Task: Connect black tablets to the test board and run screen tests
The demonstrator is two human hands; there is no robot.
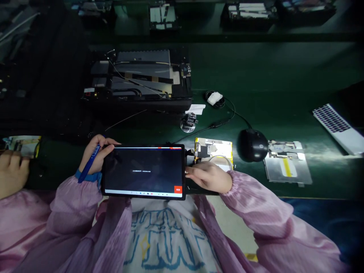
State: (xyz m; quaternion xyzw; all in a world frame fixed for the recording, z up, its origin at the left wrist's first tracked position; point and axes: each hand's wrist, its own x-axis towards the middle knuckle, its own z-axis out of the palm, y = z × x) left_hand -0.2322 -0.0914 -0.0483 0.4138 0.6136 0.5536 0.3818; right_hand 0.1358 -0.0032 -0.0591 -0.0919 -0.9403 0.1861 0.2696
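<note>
My left hand [95, 155] grips the left end of a black tablet [143, 172], thumb on its front. A blue pen [90, 163] is also tucked in this hand, slanting down over the blue wristband [88, 176]. The tablet's screen is lit, dark with a line of small text and a red box at the lower right. At the tablet's right edge, my right hand [209, 176] pinches a small pale-tipped piece, apparently a cable plug; the fingers mostly hide it. A thin white cable [223, 157] loops just behind this hand, over an opened device part with yellow edges [214, 146].
Behind the tablet stands a black bin [136, 102] of device parts. A round black device [253, 145] with a cable, a metal panel [287, 167], a label sheet [332, 121] and a small metallic counter [189, 122] lie around. Another person's hand [13, 172] is at far left.
</note>
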